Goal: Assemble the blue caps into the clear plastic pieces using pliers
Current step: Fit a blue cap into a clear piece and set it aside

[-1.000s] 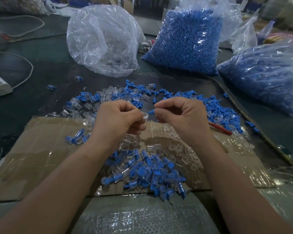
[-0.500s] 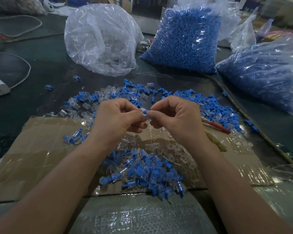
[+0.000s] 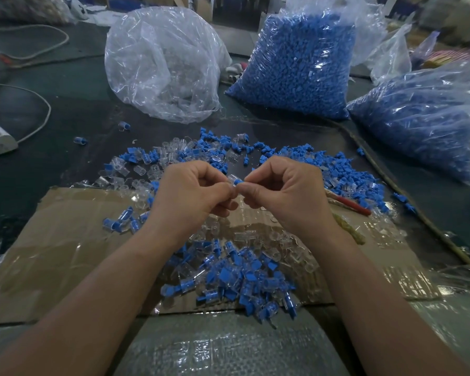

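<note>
you hold the work up in the air between your two hands, over the flat brown cardboard sheet [image 3: 65, 240], i think so that a dropped part falls on the cardboard and not on the dark table [image 3: 38, 172]. your left hand [image 3: 193, 196] has its fingers curled in, and its thumb and forefinger pinch the small clear plastic piece [image 3: 231, 178]. your right hand [image 3: 285, 194] is curled in the same way and pinches the small blue plastic cap [image 3: 238, 182], which touches the open end of the clear piece; how deep it sits inside i cannot tell. the heap of loose blue caps and clear pieces [image 3: 337, 172] lies just beyond the hands, probably to be easy to reach, and the pile of joined blue-and-clear pieces [image 3: 228, 280] lies nearer to you, between your forearms. what i take for the red-handled pliers [image 3: 350, 207] rest on the cardboard near your right wrist, and no hand touches them. the big transparent bag of blue caps [image 3: 296, 66] stands far back, it seems as stock.
</note>
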